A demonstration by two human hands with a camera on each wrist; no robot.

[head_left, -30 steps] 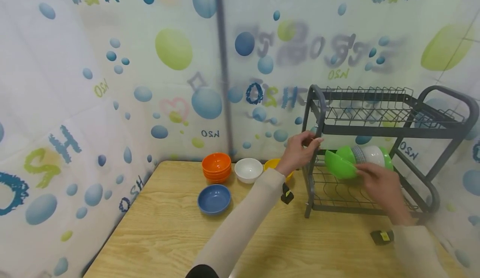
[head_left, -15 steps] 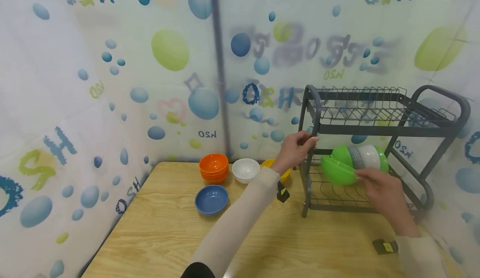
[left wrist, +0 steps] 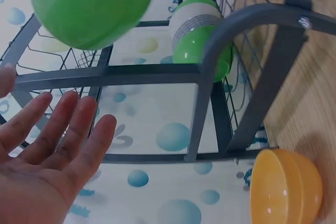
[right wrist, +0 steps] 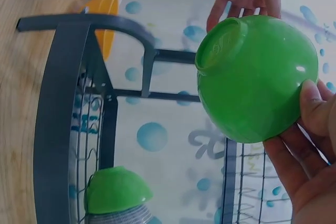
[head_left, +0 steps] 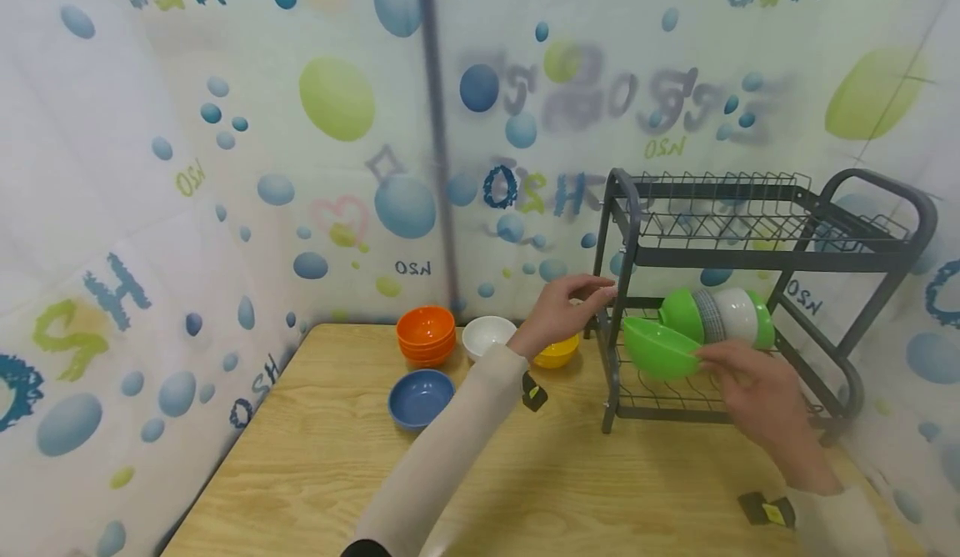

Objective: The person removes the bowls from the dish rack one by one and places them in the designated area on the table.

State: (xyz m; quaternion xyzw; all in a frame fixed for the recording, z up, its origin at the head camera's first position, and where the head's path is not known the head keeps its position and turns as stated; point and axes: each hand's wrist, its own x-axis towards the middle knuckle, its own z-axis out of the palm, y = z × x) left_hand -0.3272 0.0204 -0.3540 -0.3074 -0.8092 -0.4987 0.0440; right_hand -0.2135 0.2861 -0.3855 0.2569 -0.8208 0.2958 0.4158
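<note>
My right hand point(head_left: 761, 394) pinches a green bowl point(head_left: 658, 350) by its rim, thumb on one side and fingers on the other. Tilted, the bowl hangs at the front left of the dish rack point(head_left: 757, 258), its foot facing the camera in the right wrist view. Beside the rack's left upright is my left hand point(head_left: 558, 315), holding nothing. Its fingers point(left wrist: 79, 121) are spread and nearly straight in the left wrist view, below the held bowl. On the rack's lower tier, another green bowl point(head_left: 679, 313), a grey-patterned one point(head_left: 708, 317) and a white one point(head_left: 737, 315) stand on edge in a row.
Left of the rack sit yellow bowls point(left wrist: 289, 187), a white bowl point(head_left: 482, 336), stacked orange bowls point(head_left: 425, 332) and a blue bowl point(head_left: 422, 398) on the wooden table point(head_left: 300, 457). A patterned curtain point(head_left: 337, 232) hangs behind the table.
The held green bowl has moved left and slightly down with my right hand, away from the row of bowls. My left hand has shifted left and down, away from the rack's upright.
</note>
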